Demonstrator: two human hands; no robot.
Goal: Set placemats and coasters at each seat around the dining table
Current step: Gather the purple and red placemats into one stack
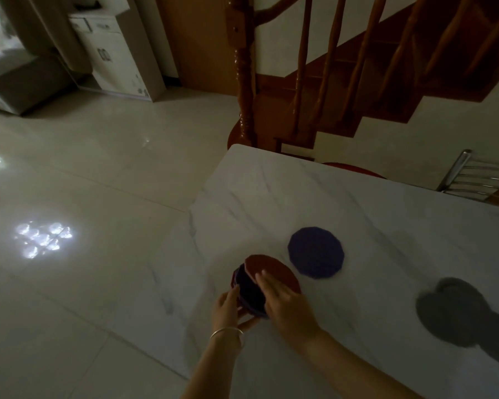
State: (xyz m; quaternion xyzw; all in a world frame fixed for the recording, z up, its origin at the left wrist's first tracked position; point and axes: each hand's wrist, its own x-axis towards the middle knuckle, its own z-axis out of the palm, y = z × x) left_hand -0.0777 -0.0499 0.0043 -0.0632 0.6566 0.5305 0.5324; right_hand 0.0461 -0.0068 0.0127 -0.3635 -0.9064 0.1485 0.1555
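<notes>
Hands work a small stack of round mats [249, 289] at the near edge of a marble-look dining table [343, 203], about six o'clock in the head view. The left hand [228, 308], a silver bangle [226, 332] on its wrist, cradles the stack from below and behind, fingers curled round its rim, apparently to keep the pile fanned upright so that one piece can be taken. The right hand [285, 300] lies against the front piece, a red-brown mat [274, 273], fingers fairly straight along its face; whether the thumb pinches it from behind cannot be told. The move looks like peeling that mat off to lay it down.

One blue mat [316, 252] already lies flat on the table at one o'clock from the hands, just beside the stack and apart from it, probably marking a seat on this side. At four o'clock a dark rounded patch [461, 312] reads as a shadow, though blur makes that uncertain. Most seats appear not yet dressed.

Pale grey veining runs across the tabletop. A metal-backed chair [478, 175] stands at the far edge at two o'clock. Beyond, at twelve, a wooden staircase [343, 67] climbs rightward; glossy floor tiles [84, 182] at nine o'clock mirror a ceiling light, and a pale cabinet [113, 53] stands at eleven.
</notes>
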